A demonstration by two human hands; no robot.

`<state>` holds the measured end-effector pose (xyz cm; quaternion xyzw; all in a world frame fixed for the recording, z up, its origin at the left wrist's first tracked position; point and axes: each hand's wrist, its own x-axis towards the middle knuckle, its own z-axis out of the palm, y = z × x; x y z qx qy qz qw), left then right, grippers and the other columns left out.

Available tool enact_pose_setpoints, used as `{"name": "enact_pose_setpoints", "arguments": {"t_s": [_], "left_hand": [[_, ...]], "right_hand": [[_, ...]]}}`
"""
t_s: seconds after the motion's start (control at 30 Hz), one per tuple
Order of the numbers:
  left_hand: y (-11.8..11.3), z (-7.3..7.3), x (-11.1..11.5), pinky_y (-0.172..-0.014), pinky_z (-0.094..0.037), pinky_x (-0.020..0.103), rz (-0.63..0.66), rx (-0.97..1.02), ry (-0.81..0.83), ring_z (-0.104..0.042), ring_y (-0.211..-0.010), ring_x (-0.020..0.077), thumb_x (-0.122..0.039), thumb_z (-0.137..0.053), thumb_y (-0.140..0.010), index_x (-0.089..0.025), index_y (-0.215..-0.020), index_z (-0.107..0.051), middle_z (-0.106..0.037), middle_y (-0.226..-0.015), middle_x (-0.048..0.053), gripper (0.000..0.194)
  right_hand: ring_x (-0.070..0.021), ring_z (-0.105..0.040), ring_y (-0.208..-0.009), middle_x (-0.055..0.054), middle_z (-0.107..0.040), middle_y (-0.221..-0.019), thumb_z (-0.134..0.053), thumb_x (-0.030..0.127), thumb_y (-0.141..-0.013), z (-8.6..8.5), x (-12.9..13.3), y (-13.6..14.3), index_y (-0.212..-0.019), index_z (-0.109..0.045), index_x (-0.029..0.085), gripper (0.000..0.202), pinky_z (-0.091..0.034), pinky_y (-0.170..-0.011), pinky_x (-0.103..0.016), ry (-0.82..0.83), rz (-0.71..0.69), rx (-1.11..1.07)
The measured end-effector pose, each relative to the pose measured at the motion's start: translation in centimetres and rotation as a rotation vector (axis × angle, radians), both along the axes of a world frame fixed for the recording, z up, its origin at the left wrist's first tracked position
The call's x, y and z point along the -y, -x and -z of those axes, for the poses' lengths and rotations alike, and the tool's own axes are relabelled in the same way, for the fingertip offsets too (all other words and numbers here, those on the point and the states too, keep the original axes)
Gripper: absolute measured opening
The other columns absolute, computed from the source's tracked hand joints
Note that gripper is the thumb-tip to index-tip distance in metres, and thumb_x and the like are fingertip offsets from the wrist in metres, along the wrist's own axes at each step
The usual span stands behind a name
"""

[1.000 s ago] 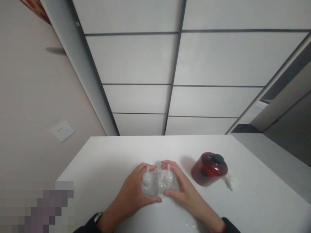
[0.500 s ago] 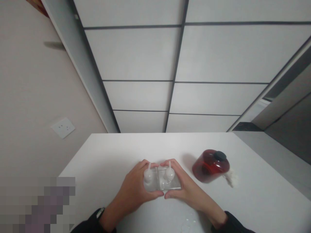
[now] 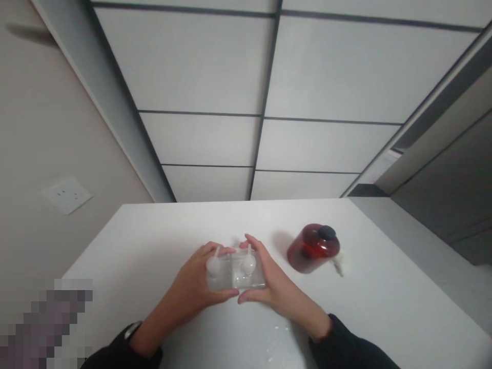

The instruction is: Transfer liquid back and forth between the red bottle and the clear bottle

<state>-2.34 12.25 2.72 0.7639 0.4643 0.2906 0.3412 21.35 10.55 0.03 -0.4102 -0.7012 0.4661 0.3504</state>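
Note:
Two clear, square-looking pump bottles stand side by side over the table, each with a white pump top. My left hand [image 3: 188, 279] is wrapped round the left pump bottle [image 3: 220, 280], thumb along the near side and fingers along the far side. Round the right pump bottle [image 3: 251, 280] curves my right hand [image 3: 274, 282], its thumb at the near edge and its index finger lifted a little off the far edge. The bottles touch or nearly touch; whether their bases rest on the table cannot be told.
On the white table [image 3: 161, 236] a dark red bottle [image 3: 309, 251] with a black cap stands to the right. Something white and fluffy [image 3: 340, 262] lies behind it. Water drops [image 3: 271, 348] dot the near surface. A wall socket [image 3: 68, 195] is at left, panelled doors [image 3: 200, 138] beyond.
The camera view has turned, so everything sits further left and higher in the picture. My right index finger has risen from the bottle's far edge. Both hands stay round the bottles.

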Motion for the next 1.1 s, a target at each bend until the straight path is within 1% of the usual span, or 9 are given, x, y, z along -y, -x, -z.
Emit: {"name": "enact_pose_setpoints", "arguments": {"t_s": [0.1,0.17,0.27,0.37,0.5,0.57,0.67,0.9,1.1], "left_hand": [[0.4,0.6,-0.3,-0.101,-0.059,0.048,-0.010,0.000,-0.016,-0.072,-0.107,0.0327,-0.044,-0.091,-0.068,-0.032,-0.126,-0.076,-0.073,-0.118,0.007,0.061],[0.7,0.8,-0.5,-0.101,-0.059,0.047,-0.022,-0.002,-0.041,-0.071,-0.109,0.0327,-0.046,-0.091,-0.069,-0.032,-0.126,-0.075,-0.073,-0.120,0.007,0.061],[1.0,0.4,-0.9,-0.100,-0.059,0.046,-0.037,-0.013,-0.040,-0.072,-0.112,0.0330,-0.048,-0.090,-0.071,-0.030,-0.126,-0.075,-0.074,-0.121,0.008,0.060],[1.2,-0.5,-1.3,-0.098,-0.060,0.048,-0.055,-0.020,-0.009,-0.073,-0.108,0.0341,-0.047,-0.089,-0.070,-0.028,-0.122,-0.076,-0.076,-0.116,0.009,0.057],[1.3,-1.2,-1.5,-0.098,-0.060,0.048,-0.079,-0.031,0.019,-0.073,-0.106,0.0343,-0.046,-0.089,-0.069,-0.028,-0.120,-0.077,-0.076,-0.115,0.008,0.055],[1.4,-1.3,-1.6,-0.097,-0.060,0.048,-0.075,-0.037,0.021,-0.073,-0.106,0.0343,-0.047,-0.089,-0.069,-0.029,-0.120,-0.077,-0.076,-0.115,0.008,0.056],[1.5,-1.2,-1.7,-0.099,-0.059,0.050,-0.066,-0.052,0.036,-0.072,-0.107,0.0352,-0.048,-0.089,-0.068,-0.028,-0.121,-0.076,-0.075,-0.117,0.009,0.058],[1.6,-1.1,-1.7,-0.106,-0.054,0.052,-0.035,-0.063,0.060,-0.069,-0.112,0.0350,-0.053,-0.087,-0.073,-0.029,-0.126,-0.072,-0.072,-0.121,0.009,0.061],[1.6,-0.8,-1.7,-0.106,-0.054,0.052,-0.040,-0.057,0.056,-0.069,-0.113,0.0353,-0.052,-0.086,-0.073,-0.030,-0.126,-0.072,-0.072,-0.122,0.008,0.059]], "right_hand": [[-0.0359,-0.031,-0.161,-0.022,-0.029,-0.173,-0.096,0.067,-0.070,-0.9,0.4,-0.7,-0.172,0.006,0.025,0.150,-0.026,-0.132,-0.056,0.003,0.008,0.034],[-0.0352,-0.027,-0.163,-0.020,-0.027,-0.175,-0.086,0.071,-0.081,-1.7,0.8,-1.4,-0.173,0.006,0.025,0.138,-0.027,-0.131,-0.059,-0.068,0.053,0.061],[-0.0349,-0.043,-0.155,-0.018,-0.045,-0.167,-0.068,0.070,-0.098,-2.9,1.5,-2.5,-0.170,-0.028,0.022,0.095,-0.040,-0.126,-0.057,-0.365,0.154,0.165],[-0.0324,-0.072,-0.121,-0.012,-0.076,-0.128,-0.055,0.054,-0.107,-3.8,2.0,-3.8,-0.144,-0.063,0.024,0.048,-0.060,-0.103,-0.051,-0.816,0.319,0.242],[-0.0296,-0.073,-0.105,-0.006,-0.077,-0.098,-0.052,0.033,-0.107,-4.4,1.4,-5.8,-0.115,-0.073,0.027,0.023,-0.052,-0.107,-0.057,-1.110,0.835,0.209],[-0.0304,-0.068,-0.118,-0.009,-0.076,-0.109,-0.054,0.033,-0.108,-4.6,0.7,-6.8,-0.111,-0.074,0.024,0.023,-0.042,-0.116,-0.060,-1.033,1.035,0.201],[-0.0316,-0.061,-0.132,-0.014,-0.073,-0.129,-0.053,0.049,-0.109,-4.4,-0.5,-7.9,-0.117,-0.075,0.020,0.038,-0.039,-0.118,-0.058,-0.728,1.073,0.086],[-0.0267,-0.075,-0.093,-0.010,-0.081,-0.100,-0.046,0.074,-0.105,-2.2,-1.7,-8.0,-0.100,-0.081,0.020,0.064,-0.058,-0.084,-0.042,-0.281,0.886,-0.171],[-0.0251,-0.073,-0.109,-0.007,-0.079,-0.114,-0.038,0.079,-0.106,-1.9,-1.4,-5.7,-0.106,-0.079,0.026,0.067,-0.057,-0.099,-0.041,-0.266,0.610,-0.230]]}}
